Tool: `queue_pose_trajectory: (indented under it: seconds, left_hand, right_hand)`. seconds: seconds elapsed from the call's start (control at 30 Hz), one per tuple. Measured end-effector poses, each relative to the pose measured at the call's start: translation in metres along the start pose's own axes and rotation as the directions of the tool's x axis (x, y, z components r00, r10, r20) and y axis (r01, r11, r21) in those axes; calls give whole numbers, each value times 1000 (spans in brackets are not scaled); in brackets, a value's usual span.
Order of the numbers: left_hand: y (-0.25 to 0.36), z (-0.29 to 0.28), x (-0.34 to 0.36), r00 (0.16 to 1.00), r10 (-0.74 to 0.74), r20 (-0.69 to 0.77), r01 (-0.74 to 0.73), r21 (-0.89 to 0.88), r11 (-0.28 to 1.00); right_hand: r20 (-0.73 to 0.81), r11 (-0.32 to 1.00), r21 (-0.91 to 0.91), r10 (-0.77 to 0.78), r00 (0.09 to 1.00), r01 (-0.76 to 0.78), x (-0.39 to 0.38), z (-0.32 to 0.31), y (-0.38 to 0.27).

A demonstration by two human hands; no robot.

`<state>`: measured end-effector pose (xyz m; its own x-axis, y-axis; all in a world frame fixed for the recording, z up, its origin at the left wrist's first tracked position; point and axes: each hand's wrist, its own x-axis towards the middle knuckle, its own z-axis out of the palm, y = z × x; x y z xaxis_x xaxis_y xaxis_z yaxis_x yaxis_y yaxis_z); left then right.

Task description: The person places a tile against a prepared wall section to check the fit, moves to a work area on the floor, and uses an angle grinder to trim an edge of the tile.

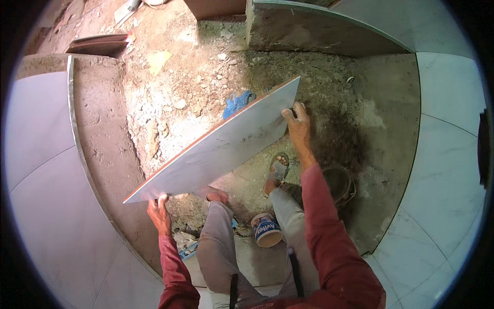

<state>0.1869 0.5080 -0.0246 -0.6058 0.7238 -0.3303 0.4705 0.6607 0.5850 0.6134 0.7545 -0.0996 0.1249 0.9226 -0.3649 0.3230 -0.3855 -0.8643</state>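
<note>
A large pale grey-white tile [216, 147] with an orange-brown edge is held up between my two hands, slanting from lower left to upper right. My left hand [160, 213] grips its lower left end, thumb on the near face and fingers partly hidden. At the upper right end, my right hand [298, 126] is closed on the edge, with the thumb on the near face. The tile is above the rubble and in front of my feet, apart from the ground. Beyond its upper edge a crumpled blue plastic piece [237, 104] lies on the dirt.
A white and blue bucket [267, 230] lies tipped between my legs. A dark round bucket [338, 184] stands right of my right leg. Marbled tiles cover raised surfaces at left [43, 129] and right [442, 165]. Rubble [200, 87] and a concrete step wall [319, 33] are ahead.
</note>
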Motion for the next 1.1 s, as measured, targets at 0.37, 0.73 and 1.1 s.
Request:
queue_pose_trajectory:
  seconds: [0.37, 0.73, 1.1]
  left_hand:
    - [202, -104, -100, 981, 93, -173, -146, -331, 932]
    - [403, -244, -176, 927, 367, -73, -341, -570, 748]
    - [402, -240, -172, 837, 541, -77, -443, -675, 590]
  right_hand:
    - [-214, 998, 25, -51, 975, 58, -109, -173, -163]
    - [-498, 954, 48, -233, 836, 295, -222, -325, -332]
    - [-545, 915, 270, -111, 831, 299, -282, -356, -309]
